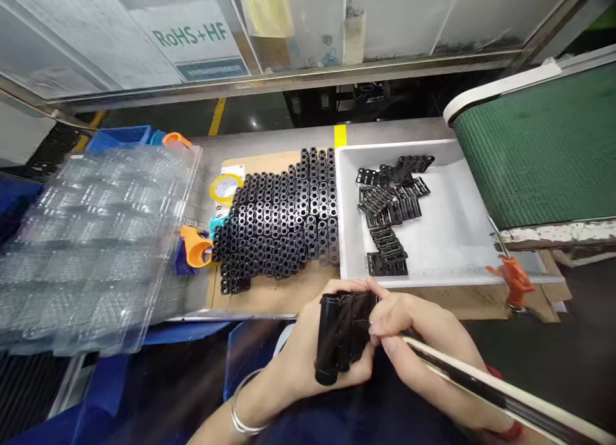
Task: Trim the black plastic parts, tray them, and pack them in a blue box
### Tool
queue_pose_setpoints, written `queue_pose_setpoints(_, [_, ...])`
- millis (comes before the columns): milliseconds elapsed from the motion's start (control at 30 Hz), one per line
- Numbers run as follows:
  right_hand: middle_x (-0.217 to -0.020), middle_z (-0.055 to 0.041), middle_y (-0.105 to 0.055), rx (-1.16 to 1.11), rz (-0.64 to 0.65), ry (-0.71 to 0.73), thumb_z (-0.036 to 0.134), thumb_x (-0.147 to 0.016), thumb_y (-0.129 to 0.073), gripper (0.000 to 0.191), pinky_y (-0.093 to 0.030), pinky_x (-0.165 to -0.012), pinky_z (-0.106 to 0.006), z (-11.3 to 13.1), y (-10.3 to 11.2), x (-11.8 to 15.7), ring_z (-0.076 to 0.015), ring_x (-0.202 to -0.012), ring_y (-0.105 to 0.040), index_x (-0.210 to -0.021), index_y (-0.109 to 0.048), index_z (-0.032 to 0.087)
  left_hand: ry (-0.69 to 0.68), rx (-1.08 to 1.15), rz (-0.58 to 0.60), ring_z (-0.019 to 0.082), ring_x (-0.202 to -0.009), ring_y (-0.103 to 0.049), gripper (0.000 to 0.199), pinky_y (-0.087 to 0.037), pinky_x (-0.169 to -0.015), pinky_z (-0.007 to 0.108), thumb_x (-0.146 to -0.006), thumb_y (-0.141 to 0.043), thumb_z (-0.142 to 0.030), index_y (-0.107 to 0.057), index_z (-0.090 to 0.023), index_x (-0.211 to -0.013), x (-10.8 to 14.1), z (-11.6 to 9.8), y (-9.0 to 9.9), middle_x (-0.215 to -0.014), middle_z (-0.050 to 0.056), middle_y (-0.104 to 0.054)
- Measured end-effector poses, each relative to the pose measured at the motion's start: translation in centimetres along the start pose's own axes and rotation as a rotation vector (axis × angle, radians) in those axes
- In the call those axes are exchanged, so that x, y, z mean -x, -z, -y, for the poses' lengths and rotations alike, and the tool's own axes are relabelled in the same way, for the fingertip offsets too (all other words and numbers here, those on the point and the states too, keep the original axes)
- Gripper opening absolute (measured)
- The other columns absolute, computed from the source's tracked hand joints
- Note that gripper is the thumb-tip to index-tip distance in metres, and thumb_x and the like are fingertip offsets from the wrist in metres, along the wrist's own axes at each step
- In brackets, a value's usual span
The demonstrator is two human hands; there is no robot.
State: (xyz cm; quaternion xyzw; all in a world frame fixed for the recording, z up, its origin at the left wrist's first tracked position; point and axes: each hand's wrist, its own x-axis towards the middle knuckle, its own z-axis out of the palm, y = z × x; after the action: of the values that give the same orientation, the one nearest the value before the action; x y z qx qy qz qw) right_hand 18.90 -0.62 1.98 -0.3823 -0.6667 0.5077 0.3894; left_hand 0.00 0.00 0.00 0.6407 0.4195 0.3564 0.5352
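My left hand grips a black ribbed plastic part of joined cylinders, holding it upright just in front of the tray. My right hand pinches a long flat strip with a pale edge, and its fingertips press against the black part. Beyond my hands, a white plastic tray holds several black ribbed parts in loose stacks. To its left, a dense block of black cylindrical pieces stands on a cardboard sheet.
A stack of clear blister trays lies at the left, with orange-handled snips and a tape roll beside it. More orange-handled snips sit by a green conveyor belt. Blue bins lie beyond.
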Motion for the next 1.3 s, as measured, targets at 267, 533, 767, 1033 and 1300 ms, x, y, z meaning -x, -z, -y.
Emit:
queue_pose_setpoints(267, [-0.077, 0.0068, -0.065, -0.413, -0.115, -0.284, 0.026, -0.097, -0.057, 0.011, -0.023, -0.122, -0.04, -0.7, -1.3, 0.3, -0.0115, -0.074, -0.062, -0.087, -0.059, 0.025, -0.353, -0.071, -0.264, 0.024, -0.128, -0.059, 0.05, -0.056, -0.103, 0.04, -0.089, -0.071, -0.027, -0.051, -0.022, -0.134, -0.1, 3.5, -1.1, -0.137, 0.014, -0.06])
queue_pose_setpoints(533, [-0.068, 0.0055, -0.069, -0.854, -0.205, -0.396, 0.035, -0.099, -0.058, 0.014, -0.047, -0.095, -0.03, -1.3, -2.4, -0.7, -0.012, -0.069, -0.064, -0.091, -0.064, 0.026, -0.48, -0.302, -0.452, 0.023, -0.124, -0.062, 0.049, -0.059, -0.097, 0.041, -0.092, -0.067, -0.033, -0.047, -0.025, -0.136, -0.2, 4.9, -1.3, -0.134, 0.012, -0.061])
queue_pose_setpoints(767, [-0.11, 0.0034, -0.075, -0.151, -0.245, 0.116, 0.029, -0.106, -0.045, 0.022, -0.008, -0.127, -0.045, -2.0, -2.5, 0.7, -0.0178, -0.108, -0.068, -0.118, -0.064, 0.03, -0.437, -0.254, -0.463, 0.023, -0.122, -0.062, 0.04, -0.057, -0.099, 0.042, -0.098, -0.058, -0.034, -0.049, -0.025, -0.135, 0.1, 4.9, -1.4, -0.131, 0.012, -0.062])
queue_pose_setpoints(1033, [-0.088, 0.004, -0.073, -0.119, -0.183, 0.135, 0.027, -0.104, -0.046, 0.019, -0.011, -0.126, -0.052, -2.3, -2.5, 0.9, -0.0165, -0.091, -0.068, -0.109, -0.064, 0.028, -0.392, -0.291, -0.458, 0.024, -0.122, -0.062, 0.052, -0.056, -0.1, 0.044, -0.089, -0.071, -0.026, -0.048, -0.025, -0.135, 0.1, 4.6, -1.3, -0.131, 0.011, -0.061])
queue_pose_setpoints(1300, [-0.089, 0.0018, -0.069, -0.267, -0.248, 0.092, 0.029, -0.104, -0.047, 0.021, -0.017, -0.125, -0.051, -2.5, -3.1, 0.9, -0.0169, -0.09, -0.065, -0.116, -0.065, 0.028, -0.404, -0.314, -0.481, 0.021, -0.121, -0.062, 0.044, -0.058, -0.097, 0.04, -0.093, -0.064, -0.025, -0.047, -0.025, -0.133, -0.4, 4.2, -1.7, -0.128, 0.01, -0.061])
